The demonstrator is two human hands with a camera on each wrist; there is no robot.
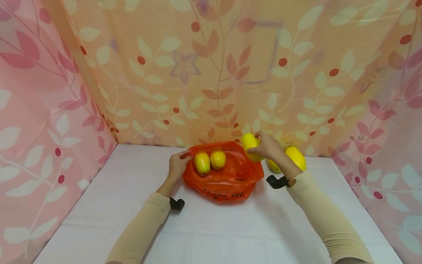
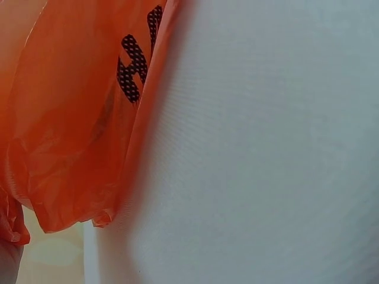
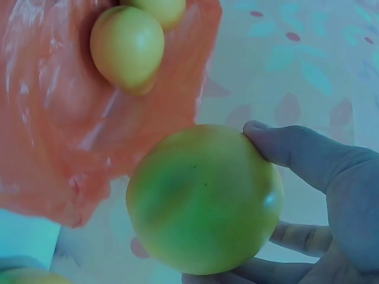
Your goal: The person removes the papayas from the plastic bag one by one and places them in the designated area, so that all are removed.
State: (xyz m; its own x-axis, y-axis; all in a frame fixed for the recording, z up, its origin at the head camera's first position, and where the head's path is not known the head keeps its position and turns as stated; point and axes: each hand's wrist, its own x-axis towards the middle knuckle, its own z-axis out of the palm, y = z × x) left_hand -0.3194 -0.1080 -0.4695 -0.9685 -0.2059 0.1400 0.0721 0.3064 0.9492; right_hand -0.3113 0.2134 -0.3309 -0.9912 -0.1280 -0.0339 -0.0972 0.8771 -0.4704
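Note:
A red plastic bag (image 1: pixel 227 185) with black print lies with its mouth spread wide on the table. Inside it rest two yellow fruits, one longer and mango-like (image 1: pixel 202 164), the other rounder (image 1: pixel 218 160). My left hand (image 1: pixel 178 165) pinches the bag's left rim; the left wrist view shows mostly the bag's side (image 2: pixel 71 124). Over the bag's right rim, my right hand (image 1: pixel 268 147) grips a smooth yellow-green mango-like fruit (image 3: pixel 204 201), thumb on one side and fingers on the other. The right wrist view also shows the bag (image 3: pixel 53 130) beyond that fruit.
Right of the bag, partly behind my right forearm, sit more yellow fruits, a large one (image 1: pixel 295 158) and a lower one (image 1: pixel 273 166). A white cloth covers the table (image 1: pixel 211 231). Floral curtains (image 1: pixel 217 73) stand close behind and along both sides.

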